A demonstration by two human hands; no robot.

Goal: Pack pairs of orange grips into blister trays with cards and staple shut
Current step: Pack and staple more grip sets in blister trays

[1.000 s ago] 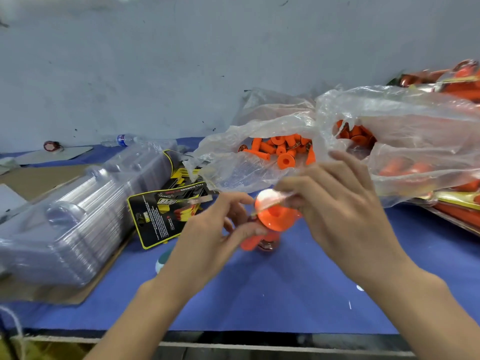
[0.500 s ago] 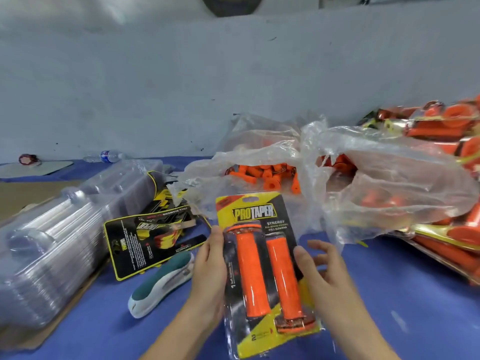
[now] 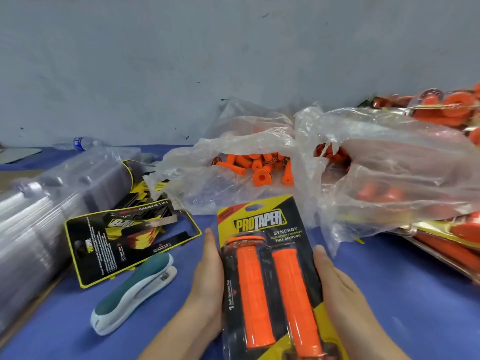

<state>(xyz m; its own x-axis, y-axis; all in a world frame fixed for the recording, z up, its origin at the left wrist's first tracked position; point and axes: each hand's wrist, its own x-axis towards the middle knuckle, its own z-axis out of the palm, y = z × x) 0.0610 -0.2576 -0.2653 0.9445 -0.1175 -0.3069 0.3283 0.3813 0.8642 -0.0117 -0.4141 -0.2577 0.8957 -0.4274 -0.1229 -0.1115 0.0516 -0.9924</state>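
Both hands press flat against the long edges of the blister pack point(image 3: 270, 276): the left hand point(image 3: 207, 281) lies along its left edge, the right hand point(image 3: 337, 289) along its right edge, fingers straight and pointing away from the person, so each grip is a flat clamp on the pack, not a curled fist. Inside the pack two orange grips point(image 3: 272, 292) lie side by side on a black and yellow card, flanged ends toward the top. Its lower end runs out of the bottom of the view.

Left of the left hand a teal and white stapler point(image 3: 135, 292) lies on the blue counter point(image 3: 389, 294), apart from the hand with bare cloth between. Beyond the stapler a loose card point(image 3: 124, 242) lies face down, slightly overlapping other cards. A stack of clear blister trays point(image 3: 46, 216) fills the far left edge. A water bottle point(image 3: 80, 142) lies by the wall behind it.

Just beyond the pack's top edge, a clear plastic bag point(image 3: 363, 165) sprawls, open-mouthed, with loose orange grips point(image 3: 259, 167) inside. Finished packs point(image 3: 446, 245) are piled along the right edge. Bare counter lies to the right of the right hand, up to that pile.
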